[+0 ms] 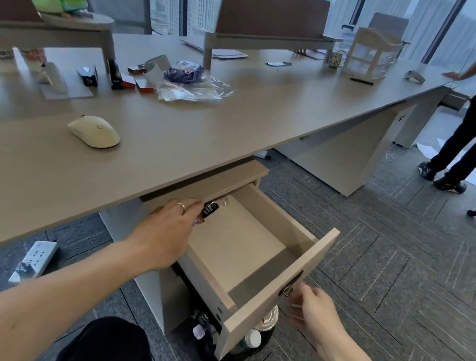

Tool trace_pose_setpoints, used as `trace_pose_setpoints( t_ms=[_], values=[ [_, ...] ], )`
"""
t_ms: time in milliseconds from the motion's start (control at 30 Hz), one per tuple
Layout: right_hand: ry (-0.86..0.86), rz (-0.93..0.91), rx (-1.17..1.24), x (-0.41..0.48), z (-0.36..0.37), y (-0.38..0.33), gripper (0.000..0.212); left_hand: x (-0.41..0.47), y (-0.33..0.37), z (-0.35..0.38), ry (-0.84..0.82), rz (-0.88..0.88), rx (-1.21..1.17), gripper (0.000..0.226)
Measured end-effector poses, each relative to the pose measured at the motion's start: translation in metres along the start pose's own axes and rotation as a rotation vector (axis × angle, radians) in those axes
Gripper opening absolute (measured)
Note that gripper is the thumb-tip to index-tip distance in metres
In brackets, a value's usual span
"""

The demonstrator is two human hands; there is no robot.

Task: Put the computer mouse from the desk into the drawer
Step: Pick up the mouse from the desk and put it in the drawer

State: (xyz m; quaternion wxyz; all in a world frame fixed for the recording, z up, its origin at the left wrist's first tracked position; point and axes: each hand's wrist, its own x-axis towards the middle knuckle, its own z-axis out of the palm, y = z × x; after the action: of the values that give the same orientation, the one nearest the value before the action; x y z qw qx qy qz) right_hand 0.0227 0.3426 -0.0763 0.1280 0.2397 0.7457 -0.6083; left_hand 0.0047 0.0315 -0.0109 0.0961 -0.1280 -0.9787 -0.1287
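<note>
Sitting untouched on the surface (240, 123), the computer mouse (94, 131) is lying up and left of both hands, long axis running left-right, nearer the left hand (168, 231). That hand is reaching loosely spread into the open drawer (269, 300), fingertips brushing dark packets at the back; the right hand (314, 310) is hovering half-curled, empty, by the drawer front.

A matt wood-grain laminate is seen on the bench (240, 123) and drawer (250, 246); the mouse (94, 131) is finished in smooth cream plastic, and the floor (404, 273) is covered in rough grey carpet
</note>
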Motion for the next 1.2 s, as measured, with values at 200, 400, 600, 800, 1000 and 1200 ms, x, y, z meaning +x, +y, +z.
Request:
trace_pose_setpoints(
  t_ms=[200, 400, 600, 800, 1000, 1200],
  values=[
    [0.322, -0.602, -0.221, -0.019, 0.007, -0.091, 0.034, 0.008, -0.011, -0.066, 0.186, 0.084, 0.002, 0.052],
    [0.008, -0.948, -0.546, -0.028, 0.102, -0.17, 0.046, -0.012, -0.068, -0.084, 0.172, -0.149, 0.022, 0.055],
    [-0.277, -1.137, -0.742, -0.047, 0.224, -0.233, 0.05, -0.03, -0.103, -0.087, 0.144, -0.304, 0.026, 0.067],
    [-0.41, -1.142, -0.823, -0.048, 0.322, -0.268, 0.058, -0.052, -0.122, -0.105, 0.175, -0.397, 0.099, 0.07],
    [-0.467, -1.167, -0.88, -0.024, 0.382, -0.269, 0.06, -0.067, -0.14, -0.112, 0.157, -0.435, 0.136, 0.071],
    [-0.427, -1.232, -0.911, -0.004, 0.398, -0.257, 0.056, -0.063, -0.146, -0.106, 0.167, -0.449, 0.172, 0.077]
  ],
)
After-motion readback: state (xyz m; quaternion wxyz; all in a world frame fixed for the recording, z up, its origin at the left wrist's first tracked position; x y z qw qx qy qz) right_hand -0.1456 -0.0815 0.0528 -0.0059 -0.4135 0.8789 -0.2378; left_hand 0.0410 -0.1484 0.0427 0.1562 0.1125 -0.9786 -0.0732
